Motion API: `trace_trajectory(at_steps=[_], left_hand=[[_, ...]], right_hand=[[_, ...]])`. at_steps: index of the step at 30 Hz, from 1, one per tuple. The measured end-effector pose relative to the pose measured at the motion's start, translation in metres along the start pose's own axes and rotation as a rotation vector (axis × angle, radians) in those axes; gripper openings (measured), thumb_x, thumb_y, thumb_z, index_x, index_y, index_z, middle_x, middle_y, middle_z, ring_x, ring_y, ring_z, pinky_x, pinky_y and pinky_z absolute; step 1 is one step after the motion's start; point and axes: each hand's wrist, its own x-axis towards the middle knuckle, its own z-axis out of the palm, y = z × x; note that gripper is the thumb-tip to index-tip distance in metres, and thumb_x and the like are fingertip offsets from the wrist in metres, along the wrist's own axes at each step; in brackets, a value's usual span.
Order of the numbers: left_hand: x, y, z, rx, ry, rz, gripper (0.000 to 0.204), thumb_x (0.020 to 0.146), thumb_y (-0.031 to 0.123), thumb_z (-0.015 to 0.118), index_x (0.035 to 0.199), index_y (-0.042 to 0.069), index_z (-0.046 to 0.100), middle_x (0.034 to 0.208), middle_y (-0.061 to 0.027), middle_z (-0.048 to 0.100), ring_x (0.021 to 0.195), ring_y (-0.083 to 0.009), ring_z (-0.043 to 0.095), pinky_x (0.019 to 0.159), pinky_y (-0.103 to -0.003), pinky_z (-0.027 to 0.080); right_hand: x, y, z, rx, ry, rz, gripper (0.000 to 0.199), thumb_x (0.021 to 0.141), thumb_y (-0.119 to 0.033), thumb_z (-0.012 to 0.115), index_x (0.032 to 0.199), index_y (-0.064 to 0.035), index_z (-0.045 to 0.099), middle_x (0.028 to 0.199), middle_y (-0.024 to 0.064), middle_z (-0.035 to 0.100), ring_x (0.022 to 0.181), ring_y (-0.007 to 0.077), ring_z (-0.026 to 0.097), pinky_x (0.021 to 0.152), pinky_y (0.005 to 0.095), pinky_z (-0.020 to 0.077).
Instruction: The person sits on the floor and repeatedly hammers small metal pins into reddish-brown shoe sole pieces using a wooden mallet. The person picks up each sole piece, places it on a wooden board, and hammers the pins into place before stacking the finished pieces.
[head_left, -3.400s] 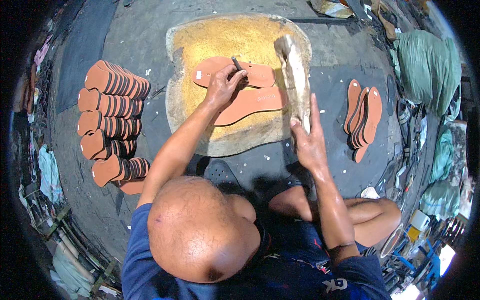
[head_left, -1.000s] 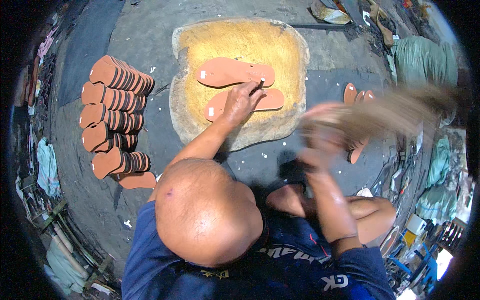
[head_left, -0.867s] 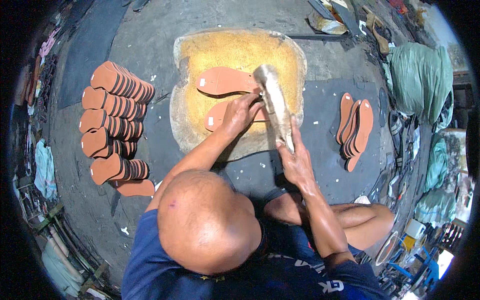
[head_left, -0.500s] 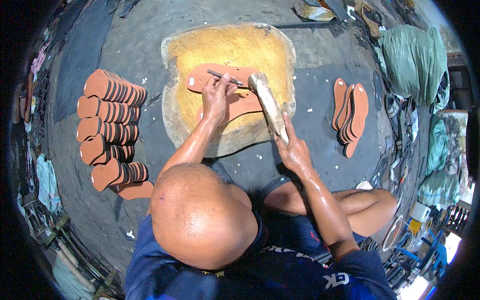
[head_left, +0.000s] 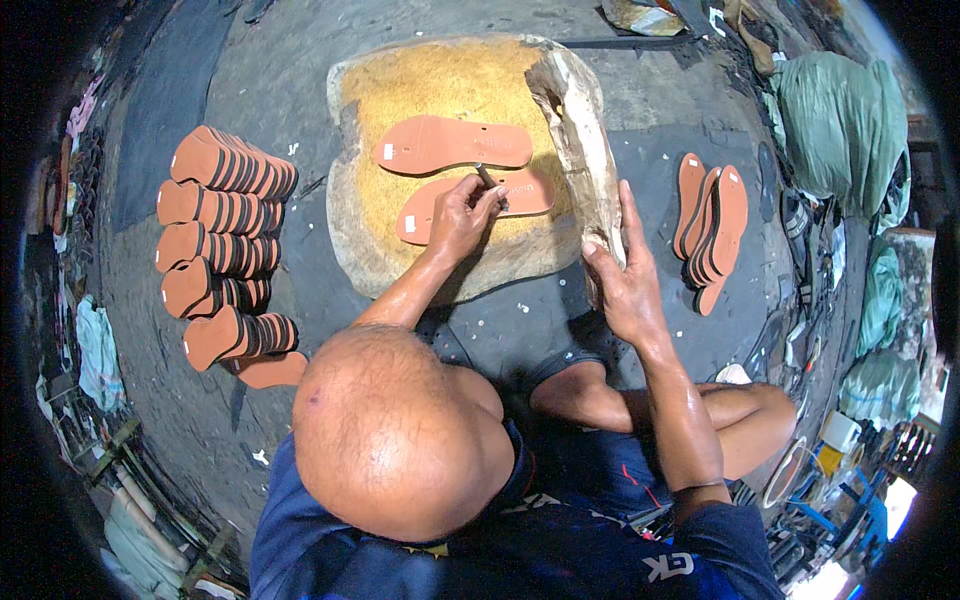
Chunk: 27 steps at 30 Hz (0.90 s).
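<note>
Two brown sandal soles lie on a yellow-topped block (head_left: pixel 350 235). The far sole (head_left: pixel 440 140) shows small dark holes near its toe end and along its edges. On the near sole (head_left: pixel 525 197), my left hand (head_left: pixel 462 218) grips a dark, rod-shaped punch (head_left: pixel 485 175) near the toe end. Whether the punch's tip touches the sole cannot be made out. My right hand (head_left: pixel 625 285) is closed round the near end of a rough, worn wooden mallet (head_left: pixel 590 145). The mallet is apart from the punch, to its right.
Several stacked rows of brown and black soles (head_left: pixel 235 210) stand on the floor at left, with a loose sole (head_left: pixel 272 370) by the nearest row. A smaller pile of soles (head_left: pixel 715 225) lies at right. Beyond it are green sacks (head_left: pixel 840 130) and clutter. My bent legs (head_left: pixel 740 430) are close to the block.
My left hand has shifted from the far sole to the near one, and the punch has turned from lying flat to steeper. The mallet has swung away to the right.
</note>
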Motion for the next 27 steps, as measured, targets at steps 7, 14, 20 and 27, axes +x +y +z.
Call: trace_trajectory(at_steps=[7, 14, 20, 27], left_hand=[[-0.013, 0.0, -0.016, 0.319, 0.019, 0.18, 0.023, 0.094, 0.022, 0.074, 0.092, 0.0, 0.067, 0.081, -0.0178, 0.07, 0.071, -0.0336, 0.07, 0.063, -0.041, 0.053], [-0.013, 0.007, 0.012, 0.39, 0.062, 0.451, 0.02, 0.089, 0.019, 0.076, 0.097, 0.002, 0.07, 0.091, -0.0177, 0.072, 0.081, -0.0377, 0.071, 0.071, -0.044, 0.058], [-0.01, -0.003, 0.004, 0.452, 0.072, 0.429, 0.023, 0.09, 0.014, 0.071, 0.11, 0.002, 0.069, 0.107, -0.0197, 0.072, 0.092, -0.0397, 0.071, 0.075, -0.046, 0.058], [0.011, 0.011, -0.045, -0.705, 0.372, -0.376, 0.025, 0.103, 0.025, 0.065, 0.113, 0.003, 0.061, 0.094, -0.0068, 0.069, 0.079, -0.0163, 0.068, 0.072, -0.031, 0.058]], right_hand=[[-0.003, -0.088, -0.027, -0.06, 0.094, -0.036, 0.063, 0.096, -0.021, 0.067, 0.152, -0.0039, 0.045, 0.141, 0.0162, 0.057, 0.127, 0.0259, 0.056, 0.109, 0.0358, 0.0424], [-0.014, -0.021, 0.007, -0.063, 0.083, -0.06, 0.063, 0.096, -0.027, 0.067, 0.151, -0.0106, 0.041, 0.115, 0.0248, 0.068, 0.107, 0.0375, 0.066, 0.093, 0.0475, 0.051], [-0.046, 0.027, 0.048, -0.282, 0.056, 0.065, 0.068, 0.1, -0.034, 0.06, 0.16, -0.0209, 0.029, 0.104, 0.0346, 0.07, 0.098, 0.0516, 0.068, 0.084, 0.0569, 0.0534], [-0.04, 0.065, 0.048, -0.5, -0.163, 0.158, 0.08, 0.1, -0.032, 0.06, 0.165, -0.0231, 0.015, 0.1, 0.0365, 0.069, 0.089, 0.0585, 0.065, 0.082, 0.0609, 0.0534]])
